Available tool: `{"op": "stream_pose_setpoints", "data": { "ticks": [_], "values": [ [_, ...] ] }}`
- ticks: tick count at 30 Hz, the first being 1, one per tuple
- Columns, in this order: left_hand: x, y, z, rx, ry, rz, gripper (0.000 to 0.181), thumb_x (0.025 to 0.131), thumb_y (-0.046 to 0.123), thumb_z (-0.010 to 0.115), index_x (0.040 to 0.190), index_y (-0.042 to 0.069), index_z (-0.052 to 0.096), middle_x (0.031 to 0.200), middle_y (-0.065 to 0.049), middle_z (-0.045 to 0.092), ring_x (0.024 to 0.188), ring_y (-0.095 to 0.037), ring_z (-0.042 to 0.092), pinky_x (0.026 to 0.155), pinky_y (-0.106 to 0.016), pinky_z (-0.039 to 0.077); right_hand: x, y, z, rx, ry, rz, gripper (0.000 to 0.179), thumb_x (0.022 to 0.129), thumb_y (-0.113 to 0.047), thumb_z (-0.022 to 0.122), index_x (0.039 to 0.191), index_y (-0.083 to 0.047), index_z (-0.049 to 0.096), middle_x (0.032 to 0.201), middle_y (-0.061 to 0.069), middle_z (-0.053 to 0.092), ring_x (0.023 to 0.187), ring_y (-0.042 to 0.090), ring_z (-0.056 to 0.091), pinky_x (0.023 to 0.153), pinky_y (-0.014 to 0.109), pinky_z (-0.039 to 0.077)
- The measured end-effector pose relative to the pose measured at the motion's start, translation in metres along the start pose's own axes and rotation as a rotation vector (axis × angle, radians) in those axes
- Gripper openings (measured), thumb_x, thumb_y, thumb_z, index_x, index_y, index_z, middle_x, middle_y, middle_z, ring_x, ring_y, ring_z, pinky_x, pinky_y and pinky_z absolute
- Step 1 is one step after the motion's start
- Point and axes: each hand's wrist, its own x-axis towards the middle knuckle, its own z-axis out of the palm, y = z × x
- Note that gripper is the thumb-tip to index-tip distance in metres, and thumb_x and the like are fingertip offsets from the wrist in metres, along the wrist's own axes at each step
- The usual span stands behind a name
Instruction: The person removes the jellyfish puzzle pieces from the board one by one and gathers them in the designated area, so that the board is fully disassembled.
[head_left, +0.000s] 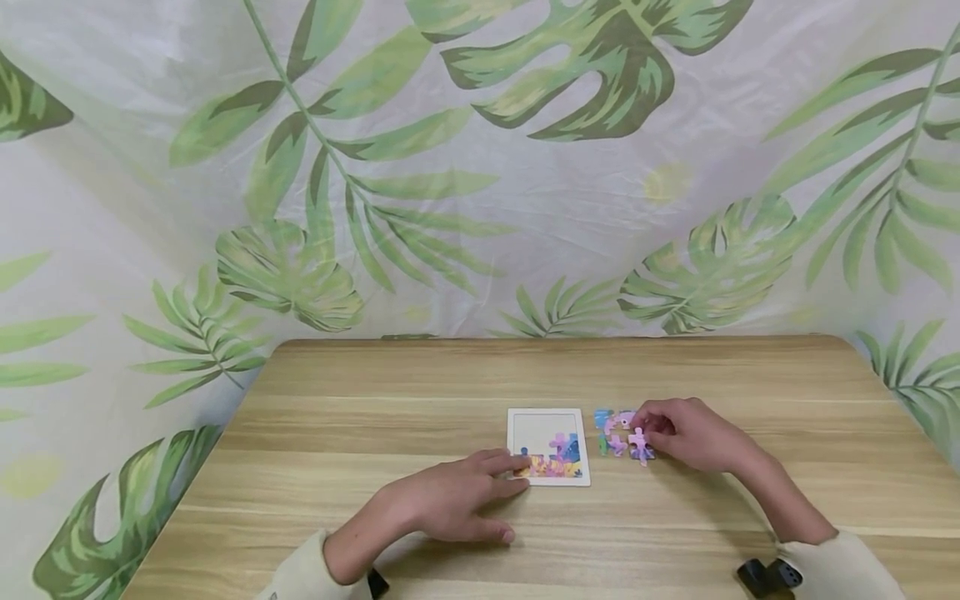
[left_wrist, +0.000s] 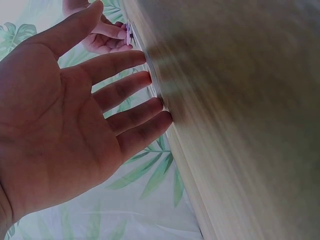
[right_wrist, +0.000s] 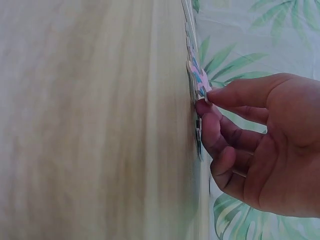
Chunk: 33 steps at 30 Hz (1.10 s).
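Observation:
A white puzzle frame [head_left: 547, 412] lies on the table, its bottom and right side filled with joined pieces in yellow, pink and blue. My left hand [head_left: 468, 497] has its fingers spread, the tips resting on the frame's left edge. In the left wrist view that hand [left_wrist: 75, 110] shows its bare palm with fingers extended. To the right of the frame, my right hand [head_left: 693, 435] pinches a pink jigsaw piece [head_left: 639, 442] between thumb and fingertips. The right wrist view shows this piece [right_wrist: 205, 82] tilted up from the table at the fingertips of the hand [right_wrist: 265, 135].
Several loose jigsaw pieces [head_left: 604, 419] in blue, pink and green lie between the frame and my right hand. The wooden table [head_left: 375, 383] ends at the back against a leaf-patterned cloth [head_left: 480, 250].

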Motion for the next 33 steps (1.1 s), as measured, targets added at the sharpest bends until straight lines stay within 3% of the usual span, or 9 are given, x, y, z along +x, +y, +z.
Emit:
{"op": "stream_pose_setpoints", "data": {
  "ticks": [8, 14, 33],
  "values": [
    [-0.0004, 0.0010, -0.0001, 0.006, 0.004, -0.002, 0.065, 0.105, 0.053, 0.064, 0.161, 0.022, 0.052, 0.177, 0.009, 0.031, 0.165, -0.023, 0.030, 0.128, -0.044, 0.040, -0.0008, -0.0028, -0.0008, 0.006, 0.006, 0.030, 0.021, 0.093, -0.001, 0.075, 0.112, -0.010, 0.075, 0.093, -0.004, 0.069, 0.080, 0.006, 0.058, 0.069, 0.023, 0.051],
    [-0.0009, 0.0015, -0.0006, -0.009, -0.003, -0.005, 0.065, 0.105, 0.053, 0.065, 0.161, 0.023, 0.052, 0.177, 0.010, 0.031, 0.165, -0.022, 0.029, 0.129, -0.043, 0.039, -0.0009, -0.0025, 0.0007, 0.001, 0.004, -0.003, 0.026, 0.086, 0.003, 0.079, 0.109, -0.008, 0.074, 0.093, -0.002, 0.071, 0.079, 0.003, 0.058, 0.068, 0.022, 0.052],
    [-0.0003, -0.0006, 0.0015, -0.002, 0.000, 0.008, 0.065, 0.105, 0.053, 0.064, 0.161, 0.022, 0.052, 0.177, 0.009, 0.031, 0.165, -0.023, 0.030, 0.128, -0.043, 0.040, 0.0035, -0.0059, 0.0041, -0.013, 0.012, 0.022, 0.024, 0.088, 0.004, 0.080, 0.107, -0.010, 0.074, 0.093, -0.004, 0.070, 0.081, 0.004, 0.059, 0.071, 0.022, 0.053]
  ]
}}
